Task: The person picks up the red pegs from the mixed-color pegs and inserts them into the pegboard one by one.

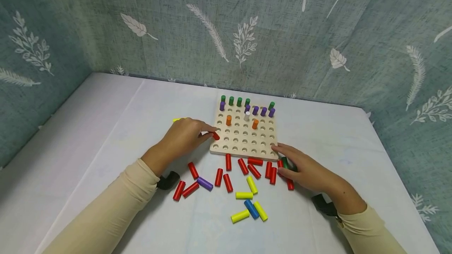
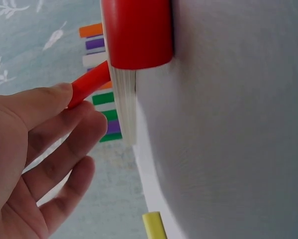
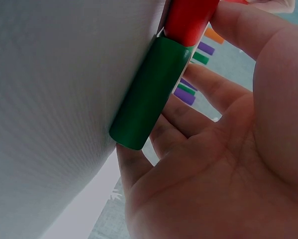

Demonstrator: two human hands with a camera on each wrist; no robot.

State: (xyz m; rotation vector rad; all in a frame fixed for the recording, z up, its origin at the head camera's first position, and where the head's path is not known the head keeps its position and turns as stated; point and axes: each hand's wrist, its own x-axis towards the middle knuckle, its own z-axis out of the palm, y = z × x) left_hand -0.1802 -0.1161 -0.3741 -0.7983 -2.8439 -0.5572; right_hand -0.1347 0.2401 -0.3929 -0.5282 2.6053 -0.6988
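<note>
My left hand (image 1: 185,135) pinches a red peg (image 1: 215,136) between thumb and fingertips at the left side of a wooden pegboard (image 1: 243,153). In the left wrist view that held peg (image 2: 90,84) is tilted, its lower end against the board. My right hand (image 1: 310,171) has its fingers extended and touches the board's front right corner. Beneath it lie a green peg (image 3: 151,94) and some red pegs (image 3: 188,22). Green pegs (image 1: 239,102) and purple pegs (image 1: 256,110) stand in the board's back rows, with two orange pegs (image 1: 228,120) and a white peg (image 1: 246,116) nearer the middle.
Several loose red pegs (image 1: 227,183) lie before the board. Among them are a purple peg (image 1: 205,184), several yellow pegs (image 1: 244,195) and a blue peg (image 1: 251,209). Another yellow peg (image 1: 176,120) shows behind my left hand. A patterned curtain (image 1: 268,42) hangs behind the white table (image 1: 116,136).
</note>
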